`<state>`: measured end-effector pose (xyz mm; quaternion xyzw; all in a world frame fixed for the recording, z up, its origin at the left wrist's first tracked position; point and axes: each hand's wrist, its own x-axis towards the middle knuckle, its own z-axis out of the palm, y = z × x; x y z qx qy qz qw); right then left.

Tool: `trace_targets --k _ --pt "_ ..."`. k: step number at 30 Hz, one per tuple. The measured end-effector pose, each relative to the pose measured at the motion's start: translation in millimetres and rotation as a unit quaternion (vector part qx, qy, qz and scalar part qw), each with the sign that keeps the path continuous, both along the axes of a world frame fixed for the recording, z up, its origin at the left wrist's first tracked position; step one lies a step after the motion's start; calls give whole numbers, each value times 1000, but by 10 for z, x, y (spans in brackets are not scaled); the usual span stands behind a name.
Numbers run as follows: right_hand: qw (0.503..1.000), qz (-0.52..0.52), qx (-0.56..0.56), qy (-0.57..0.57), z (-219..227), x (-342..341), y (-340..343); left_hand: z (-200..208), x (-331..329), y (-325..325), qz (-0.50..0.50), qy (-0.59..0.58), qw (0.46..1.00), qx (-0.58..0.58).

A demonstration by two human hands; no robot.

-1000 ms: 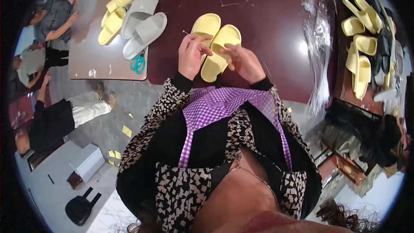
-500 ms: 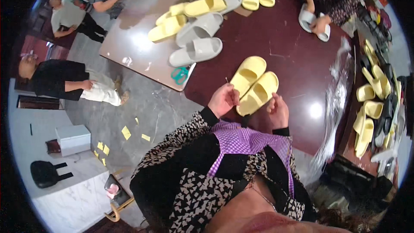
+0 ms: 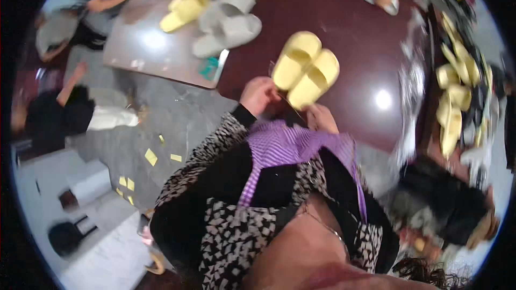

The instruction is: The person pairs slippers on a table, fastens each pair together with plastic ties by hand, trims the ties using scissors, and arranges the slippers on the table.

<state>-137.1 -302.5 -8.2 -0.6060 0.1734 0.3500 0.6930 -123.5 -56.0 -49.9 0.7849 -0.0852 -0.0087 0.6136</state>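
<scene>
Head: two pale-yellow, broad-strapped slippers [image 3: 312, 79]

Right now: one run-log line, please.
left hand: at yellow slippers' near ends | right hand: same | contact: unclear, blurred | yellow slippers: side by side, dark red table

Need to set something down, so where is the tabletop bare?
Dark red tabletop between the centre yellow pair and clear plastic; tan tabletop left of the yellow slippers. Crowded: around grey slippers; far right, slipper pile.
</scene>
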Motion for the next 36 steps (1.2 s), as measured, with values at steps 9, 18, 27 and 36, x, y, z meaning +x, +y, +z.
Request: trace_targets --k 9,18,27,36 --pt "993 -56 54 84 -232 -148 -11 75 29 -146 101 401 845 -339" --pt "984 -98 111 103 -460 69 24 -16 254 -231 34 392 889 -235" --pt "978 -169 -7 -118 -463 536 226 -186 884 -505 37 388 886 -251" --pt "972 -157 -74 -161 -396 444 -232 -328 1122 -699 64 413 881 -221"
